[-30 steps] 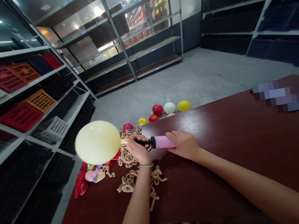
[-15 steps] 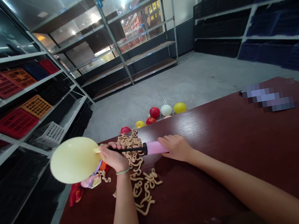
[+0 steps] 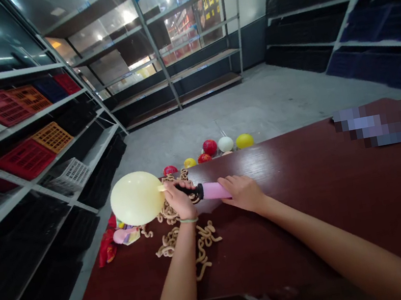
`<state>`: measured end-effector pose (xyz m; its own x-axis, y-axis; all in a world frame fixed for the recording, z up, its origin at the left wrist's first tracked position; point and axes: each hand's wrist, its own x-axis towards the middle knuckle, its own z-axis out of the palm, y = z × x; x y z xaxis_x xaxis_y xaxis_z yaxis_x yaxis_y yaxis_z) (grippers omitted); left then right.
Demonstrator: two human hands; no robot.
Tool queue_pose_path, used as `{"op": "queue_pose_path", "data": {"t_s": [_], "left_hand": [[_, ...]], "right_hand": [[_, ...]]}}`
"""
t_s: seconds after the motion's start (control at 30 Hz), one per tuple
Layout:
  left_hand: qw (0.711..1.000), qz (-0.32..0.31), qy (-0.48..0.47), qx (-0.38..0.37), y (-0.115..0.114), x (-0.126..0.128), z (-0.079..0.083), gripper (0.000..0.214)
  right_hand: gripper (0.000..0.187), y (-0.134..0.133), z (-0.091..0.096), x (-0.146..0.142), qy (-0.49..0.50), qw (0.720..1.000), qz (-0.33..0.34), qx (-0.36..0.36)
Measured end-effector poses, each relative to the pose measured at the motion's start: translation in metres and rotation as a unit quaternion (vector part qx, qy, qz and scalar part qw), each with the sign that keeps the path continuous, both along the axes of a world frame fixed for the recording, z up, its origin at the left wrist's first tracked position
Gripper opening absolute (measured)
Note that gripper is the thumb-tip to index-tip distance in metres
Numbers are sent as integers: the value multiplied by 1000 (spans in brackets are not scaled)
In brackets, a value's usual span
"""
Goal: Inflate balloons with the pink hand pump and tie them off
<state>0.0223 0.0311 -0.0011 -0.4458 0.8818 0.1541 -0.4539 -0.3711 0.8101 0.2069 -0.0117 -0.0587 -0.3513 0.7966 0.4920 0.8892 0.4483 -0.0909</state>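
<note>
A pale yellow inflated balloon (image 3: 137,198) sticks out to the left of my left hand (image 3: 181,197). My left hand is closed around the black end of a balloon pump, with the balloon's neck at its fingers. My right hand (image 3: 245,193) wraps around the pump's pink barrel (image 3: 213,190). Little of the black rod shows between the black end and the barrel. Under and around my left hand lie tan, curly, rope-like pieces (image 3: 170,242) on the dark red-brown table (image 3: 287,181). Partly behind the balloon lie a red limp piece (image 3: 107,246) and a pink deflated balloon (image 3: 124,234).
Several round balloons, among them a red one (image 3: 210,147), a white one (image 3: 225,144) and a yellow one (image 3: 244,140), show beyond the table's far edge. A blurred-out item (image 3: 372,126) lies far right. Shelves with crates (image 3: 25,157) flank the room.
My left hand has moved right with the balloon, bringing the black end close to the pink barrel and shortening the exposed rod. My right hand keeps its hold. The view has shifted slightly.
</note>
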Motion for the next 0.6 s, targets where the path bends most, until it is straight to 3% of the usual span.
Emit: {"op": "queue_pose_path", "data": {"t_s": [0.17,0.27,0.37,0.47,0.6], "left_hand": [[998,46,6,40,-11,-31,37,23],[994,92,-8,55,-12,-40,46,20],[997,67,-33,32,-7,-29,35,24],[1000,-4,-30,-10,-1,-5,9,26],[998,-38,-52,-17,3,14,-16,31]], "right_hand": [[42,-2,1,1,8,1000,18,1],[40,-2,1,-1,11,1000,29,0],[39,-1,1,-2,13,1000,8,7],[39,0,0,-2,9,999,-28,15],[41,0,0,0,-5,999,-44,3]]}}
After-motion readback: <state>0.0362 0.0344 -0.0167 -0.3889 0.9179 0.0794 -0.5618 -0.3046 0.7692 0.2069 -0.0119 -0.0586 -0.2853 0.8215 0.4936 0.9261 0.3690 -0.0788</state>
